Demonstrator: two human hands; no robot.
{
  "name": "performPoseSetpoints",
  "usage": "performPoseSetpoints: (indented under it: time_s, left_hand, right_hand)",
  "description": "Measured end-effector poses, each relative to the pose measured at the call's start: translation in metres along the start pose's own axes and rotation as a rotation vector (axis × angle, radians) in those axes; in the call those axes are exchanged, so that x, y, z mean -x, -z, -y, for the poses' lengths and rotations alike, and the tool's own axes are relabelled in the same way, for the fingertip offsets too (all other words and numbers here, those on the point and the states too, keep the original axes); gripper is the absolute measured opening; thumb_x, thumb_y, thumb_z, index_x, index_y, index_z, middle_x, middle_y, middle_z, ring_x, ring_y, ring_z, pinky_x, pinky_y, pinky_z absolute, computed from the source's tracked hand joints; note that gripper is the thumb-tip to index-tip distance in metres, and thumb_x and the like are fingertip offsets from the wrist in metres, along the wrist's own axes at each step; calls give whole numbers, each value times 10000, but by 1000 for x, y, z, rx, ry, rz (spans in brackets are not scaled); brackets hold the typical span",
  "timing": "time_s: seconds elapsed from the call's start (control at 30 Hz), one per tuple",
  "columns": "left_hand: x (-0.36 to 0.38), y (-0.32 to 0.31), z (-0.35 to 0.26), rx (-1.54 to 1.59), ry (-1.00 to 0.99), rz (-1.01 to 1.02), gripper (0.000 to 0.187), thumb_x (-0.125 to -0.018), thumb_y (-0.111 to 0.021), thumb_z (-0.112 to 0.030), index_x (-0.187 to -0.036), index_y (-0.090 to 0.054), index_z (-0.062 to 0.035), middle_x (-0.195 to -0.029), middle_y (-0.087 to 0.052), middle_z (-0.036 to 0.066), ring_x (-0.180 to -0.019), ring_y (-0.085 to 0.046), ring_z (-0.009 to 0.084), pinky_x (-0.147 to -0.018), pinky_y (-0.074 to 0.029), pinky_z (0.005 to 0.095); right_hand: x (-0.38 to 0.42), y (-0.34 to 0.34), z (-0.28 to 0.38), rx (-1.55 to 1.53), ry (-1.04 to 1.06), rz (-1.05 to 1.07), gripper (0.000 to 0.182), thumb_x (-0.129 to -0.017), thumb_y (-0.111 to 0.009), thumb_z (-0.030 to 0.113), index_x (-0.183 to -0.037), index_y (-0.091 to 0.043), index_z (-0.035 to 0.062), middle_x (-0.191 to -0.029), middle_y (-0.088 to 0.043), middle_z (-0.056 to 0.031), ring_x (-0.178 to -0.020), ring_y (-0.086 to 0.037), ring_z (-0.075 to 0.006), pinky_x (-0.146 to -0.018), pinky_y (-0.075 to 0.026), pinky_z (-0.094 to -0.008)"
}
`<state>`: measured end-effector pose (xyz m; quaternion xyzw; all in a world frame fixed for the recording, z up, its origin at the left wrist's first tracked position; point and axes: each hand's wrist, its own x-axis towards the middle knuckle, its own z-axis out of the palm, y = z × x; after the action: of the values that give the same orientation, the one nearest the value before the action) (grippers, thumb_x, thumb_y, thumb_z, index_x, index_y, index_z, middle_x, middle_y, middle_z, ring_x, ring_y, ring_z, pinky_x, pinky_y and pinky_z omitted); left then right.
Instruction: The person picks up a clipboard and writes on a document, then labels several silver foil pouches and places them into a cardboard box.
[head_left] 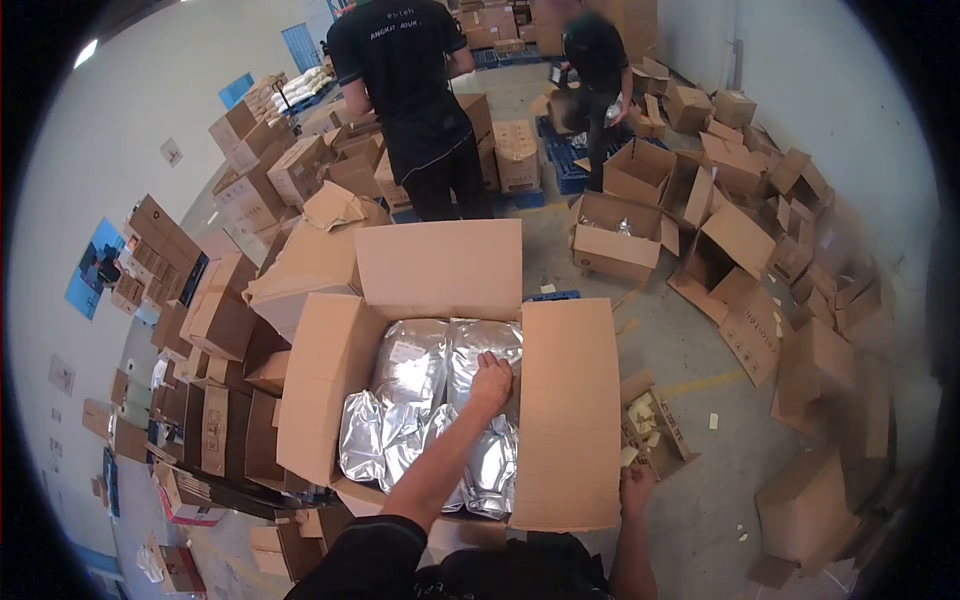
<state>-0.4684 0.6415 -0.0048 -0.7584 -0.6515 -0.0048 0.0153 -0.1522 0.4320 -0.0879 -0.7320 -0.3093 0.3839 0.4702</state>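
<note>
My left hand (491,379) clenches a slippery foil pouch (485,352) at 12 o'clock; right hand (634,487) grips the carton flap (568,415).

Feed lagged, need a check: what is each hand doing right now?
Left hand: down in the open box, resting on a silver pouch; grip cannot be told.
Right hand: at the box's flap; grip cannot be told.

Silver foil pouches (415,415), crinkled, lying flat in layers, filling open cardboard box (575,420), flaps splayed outward
</note>
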Motion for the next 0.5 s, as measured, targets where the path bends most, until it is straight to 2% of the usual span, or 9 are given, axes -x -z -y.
performPoseSetpoints:
  time_s: [0.07,0.1,0.17,0.23,0.3,0.33,0.37,0.43,0.5]
  left_hand:
    - [6,18,12,171,-88,160,334,-815,-588,-160,-1054,-553,71,-1174,-538,315,-1104,-542,436,-849,-523,476]
    - [10,28,14,172,-90,161,334,-815,-588,-160,-1054,-553,71,-1174,-538,315,-1104,-542,436,-849,-523,476]
    - [29,57,17,248,-197,358,308,-824,-595,-173,-1039,-563,46,-1127,-577,290,-1027,-584,427,-832,-515,480]
    - [26,43,46,414,-251,467,283,-834,-602,-194,-1035,-571,3,-1054,-613,253,-956,-604,418,-825,-500,475]
    - [26,32,76,675,-139,191,261,-855,-581,-238,-984,-592,-12,-1032,-619,244,-966,-599,403,-833,-492,457]
    - [26,66,74,696,103,113,281,-879,-534,-280,-969,-622,-29,-1048,-618,245,-968,-596,417,-861,-480,462]
    - [25,62,78,698,102,111,281,-879,-534,-280,-969,-622,-29,-1048,-618,245,-968,-596,417,-861,-480,462]
    - [16,29,95,304,-279,297,338,-908,-489,-311,-977,-645,-19,-1076,-611,259,-977,-595,423,-881,-469,471]
    - [18,-1,100,84,-552,-53,349,-909,-487,-321,-1008,-662,-35,-1109,-611,252,-979,-600,425,-886,-469,472]
  right_hand:
    - [7,0,-6,143,-87,90,245,-827,-615,87,-1028,-621,-53,-892,-638,-121,-792,-603,-196,-699,-490,-335]
    - [4,-1,-27,144,-88,89,245,-827,-615,87,-1028,-621,-53,-892,-638,-121,-792,-603,-196,-699,-490,-335]
    - [-19,-4,-96,113,-148,299,331,-817,-630,105,-1109,-605,-50,-1045,-631,-157,-976,-591,-222,-831,-471,-362]
    - [-38,0,-75,136,-55,277,360,-823,-628,124,-1137,-588,-47,-1110,-611,-167,-1035,-572,-230,-877,-452,-369]
    - [-50,4,-10,108,81,148,345,-888,-574,149,-1174,-565,-43,-1143,-608,-147,-1050,-572,-213,-878,-453,-350]
    - [-49,7,44,56,121,47,309,-948,-522,154,-1184,-559,-43,-1109,-626,-118,-1005,-593,-187,-833,-472,-323]
    - [-43,6,100,35,239,23,314,-950,-515,147,-1205,-543,-34,-1125,-615,-114,-992,-593,-179,-839,-474,-324]
    - [-18,-3,210,-13,423,38,307,-951,-502,130,-1218,-536,-19,-1131,-608,-111,-981,-593,-175,-851,-479,-325]
    - [9,-28,287,-23,533,200,301,-942,-512,127,-1206,-543,-15,-1119,-612,-117,-1002,-594,-191,-861,-483,-329]
